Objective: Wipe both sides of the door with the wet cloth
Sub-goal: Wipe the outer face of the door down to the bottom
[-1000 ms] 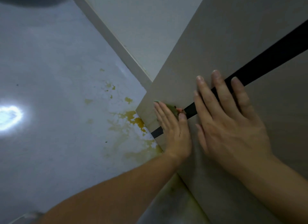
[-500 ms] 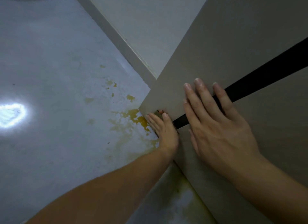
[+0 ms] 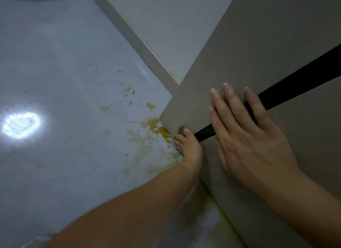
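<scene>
Since the earlier frame my left hand (image 3: 189,146) slides the cloth (image 3: 180,129) down the door (image 3: 258,44) toward its corner; fingers (image 3: 178,139) press the cloth, right hand (image 3: 245,137) flat, released.

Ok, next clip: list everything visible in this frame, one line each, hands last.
door: one, beige-grey, right half of view, bottom corner near the floor
black strip: one, black, running diagonally across the door
floor: one, pale blue-grey, left, with a bright light reflection
stains: several, yellow-brown, on the floor by the door corner
wall with skirting: one, whitish, top centre
cloth: barely visible under the left hand
left hand: one, at the door's lower corner
right hand: one, flat on the door, fingers spread
</scene>
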A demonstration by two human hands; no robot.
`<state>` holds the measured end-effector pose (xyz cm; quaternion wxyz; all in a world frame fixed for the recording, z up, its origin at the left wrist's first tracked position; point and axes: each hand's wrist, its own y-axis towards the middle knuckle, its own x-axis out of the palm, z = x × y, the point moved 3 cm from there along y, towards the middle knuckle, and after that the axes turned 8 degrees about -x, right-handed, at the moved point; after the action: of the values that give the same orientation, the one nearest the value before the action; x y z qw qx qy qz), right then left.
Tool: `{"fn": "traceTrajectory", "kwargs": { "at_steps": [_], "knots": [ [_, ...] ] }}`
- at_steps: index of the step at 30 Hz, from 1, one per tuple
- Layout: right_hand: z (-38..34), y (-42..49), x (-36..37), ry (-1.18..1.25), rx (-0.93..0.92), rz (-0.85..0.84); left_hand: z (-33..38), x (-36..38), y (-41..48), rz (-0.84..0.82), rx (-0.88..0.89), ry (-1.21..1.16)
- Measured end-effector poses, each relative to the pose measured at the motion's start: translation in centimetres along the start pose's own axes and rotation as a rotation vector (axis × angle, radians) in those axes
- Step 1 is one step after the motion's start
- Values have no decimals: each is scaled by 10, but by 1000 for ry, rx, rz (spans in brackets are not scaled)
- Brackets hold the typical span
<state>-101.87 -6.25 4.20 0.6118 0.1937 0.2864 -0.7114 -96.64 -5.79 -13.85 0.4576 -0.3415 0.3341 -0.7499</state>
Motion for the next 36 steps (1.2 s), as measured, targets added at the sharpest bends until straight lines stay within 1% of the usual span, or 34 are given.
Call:
{"fn": "traceTrajectory", "kwargs": {
  "at_steps": [2,3,5,6,7,8,9,11,12,14,16,17,20,22,23,26,27,28,30,31,33,34,36],
  "knots": [
    [-1,0,-4,-31,-28,-22,12,-5,7,43,18,-18],
    [1,-3,-3,-30,-28,-23,11,-7,5,33,43,5],
    [-9,-4,-7,-22,-31,-8,-2,-1,-20,-48,142,89],
    [-12,-9,-7,-28,-50,-34,-14,7,-35,-76,203,132],
    [-16,-22,-6,-8,-95,-86,-24,13,-51,-113,223,100],
    [-15,-38,-4,50,-105,-69,-31,18,-66,-139,228,103],
    [-8,-55,-3,99,-53,9,-36,20,-72,-153,242,132],
    [10,-91,-11,135,87,112,-22,16,-72,-157,281,200],
    [16,-104,-16,106,132,110,-10,12,-65,-140,306,216],
    [22,-110,-23,95,145,78,19,8,-55,-60,325,179],
    [20,-107,-27,91,148,83,27,15,-62,-23,369,144],
    [22,-107,-31,94,168,66,20,22,-76,-42,439,159],
    [37,-126,-37,62,211,93,-22,42,-133,-182,766,257],
    [43,-147,-38,29,227,97,-34,46,-149,-197,924,353],
    [46,-157,-39,12,239,108,-24,44,-149,-180,994,399],
    [52,-175,-44,12,278,146,31,34,-143,-91,1294,475],
    [52,-178,-46,15,290,141,48,32,-141,-63,1365,481],
    [51,-182,-46,26,302,135,59,31,-141,-46,1396,479],
    [48,-193,-47,43,341,128,57,37,-153,-32,1438,508],
    [46,-199,-47,46,364,133,45,42,-162,-48,1499,559],
    [49,-216,-47,35,423,161,10,56,-184,-143,1693,714],
    [52,-225,-46,25,450,177,-6,59,-192,-163,1783,780],
    [57,-244,-44,1,498,191,-15,59,-198,-149,1861,840]
  ]
}}
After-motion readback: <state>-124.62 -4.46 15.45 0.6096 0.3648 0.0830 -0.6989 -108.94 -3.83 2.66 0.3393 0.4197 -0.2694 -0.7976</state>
